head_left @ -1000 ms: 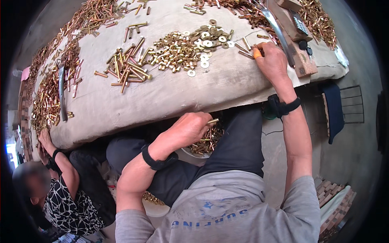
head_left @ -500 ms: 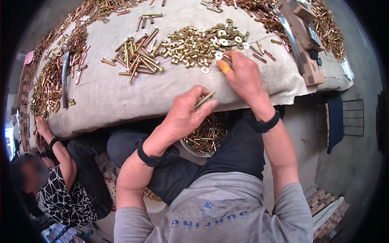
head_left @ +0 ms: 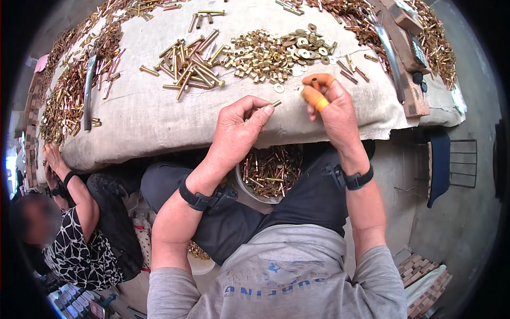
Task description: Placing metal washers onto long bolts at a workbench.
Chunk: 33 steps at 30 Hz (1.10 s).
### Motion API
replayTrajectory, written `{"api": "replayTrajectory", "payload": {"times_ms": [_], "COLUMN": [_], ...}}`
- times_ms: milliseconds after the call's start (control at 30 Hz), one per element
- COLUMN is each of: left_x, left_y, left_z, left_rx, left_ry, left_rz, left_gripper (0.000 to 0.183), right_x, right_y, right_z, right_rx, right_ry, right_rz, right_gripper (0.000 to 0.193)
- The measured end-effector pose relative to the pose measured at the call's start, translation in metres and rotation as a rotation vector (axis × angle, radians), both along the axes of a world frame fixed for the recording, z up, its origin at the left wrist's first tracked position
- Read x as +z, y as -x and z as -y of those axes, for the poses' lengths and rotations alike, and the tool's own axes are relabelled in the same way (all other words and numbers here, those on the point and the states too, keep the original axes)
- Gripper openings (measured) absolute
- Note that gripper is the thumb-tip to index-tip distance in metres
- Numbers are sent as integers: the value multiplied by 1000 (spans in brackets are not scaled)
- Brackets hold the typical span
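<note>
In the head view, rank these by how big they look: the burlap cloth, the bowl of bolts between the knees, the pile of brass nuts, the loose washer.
1. burlap cloth
2. pile of brass nuts, bowl of bolts: too close to rank, bowl partly hidden
3. loose washer

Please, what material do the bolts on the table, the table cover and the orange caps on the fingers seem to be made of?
The bolts look like brass or brass-plated metal: shiny yellow gold with bright glints. The table cover looks like coarse woven cloth, perhaps burlap or canvas: matte beige, creased. The orange finger caps on the right hand look like smooth rubber or latex, though this is uncertain.
</note>
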<state>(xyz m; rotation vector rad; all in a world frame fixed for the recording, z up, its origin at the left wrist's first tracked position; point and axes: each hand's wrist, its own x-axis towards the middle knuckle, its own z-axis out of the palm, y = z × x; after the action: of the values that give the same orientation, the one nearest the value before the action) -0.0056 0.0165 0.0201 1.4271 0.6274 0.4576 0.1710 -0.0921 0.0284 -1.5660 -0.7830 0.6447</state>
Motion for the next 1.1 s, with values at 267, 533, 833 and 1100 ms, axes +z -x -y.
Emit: {"api": "replayTrajectory", "payload": {"times_ms": [267, 533, 833, 1100], "left_x": [-1, -7, -3, -12], "left_y": [-4, -5, -1, 2], "left_z": [6, 5, 0, -3], "left_rx": [-89, -171, -55, -181], "left_ry": [67, 403, -2, 123], "left_rz": [76, 246, 68, 130], "left_gripper": [17, 17, 15, 14], "right_x": [-10, -2, 4, 6], "right_y": [28, 29, 19, 18], "right_z": [6, 9, 12, 8], "right_rx": [164, 207, 210, 413], "right_ry": [-125, -67, 14, 48], "right_rz": [-529, -398, 510, 650], "right_gripper": [17, 19, 18, 24]}}
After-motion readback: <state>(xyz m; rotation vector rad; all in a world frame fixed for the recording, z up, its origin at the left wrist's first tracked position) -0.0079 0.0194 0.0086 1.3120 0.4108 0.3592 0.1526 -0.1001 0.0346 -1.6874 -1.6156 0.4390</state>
